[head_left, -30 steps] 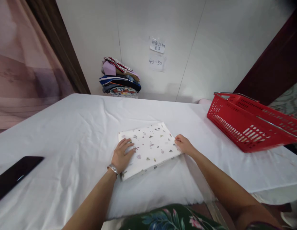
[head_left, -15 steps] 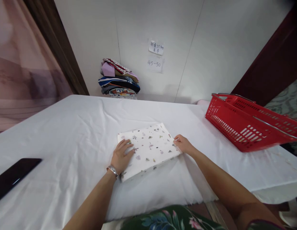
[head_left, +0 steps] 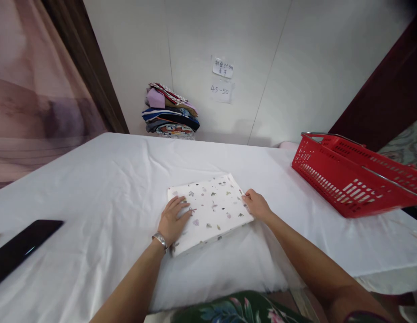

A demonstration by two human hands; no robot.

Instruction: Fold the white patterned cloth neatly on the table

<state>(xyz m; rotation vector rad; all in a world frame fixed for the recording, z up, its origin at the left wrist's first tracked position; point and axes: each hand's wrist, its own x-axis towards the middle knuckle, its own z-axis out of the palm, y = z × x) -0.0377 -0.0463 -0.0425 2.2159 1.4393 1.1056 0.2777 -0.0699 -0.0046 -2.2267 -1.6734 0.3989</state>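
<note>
A folded white cloth (head_left: 215,208) printed with small leaves and animals lies flat on the white-covered table (head_left: 128,179), close to its front edge. My left hand (head_left: 175,218), with a silver bracelet at the wrist, rests on the cloth's left part, palm down and fingers spread. At the right edge of the cloth my right hand (head_left: 257,204) is closed, pinching the border between thumb and fingers. The tips of the right fingers are partly hidden by the hand itself.
A red plastic basket (head_left: 349,179) with metal handles stands at the right. A black phone-like slab (head_left: 25,246) lies at the left. Against the back wall is a stack of folded fabrics (head_left: 171,110), below handwritten paper notes (head_left: 222,78). A pink curtain (head_left: 36,89) hangs at left.
The view has shifted slightly, moving everything a little to the right in the picture. My right hand has slid slightly along the cloth's right edge; the left hand stays on top.
</note>
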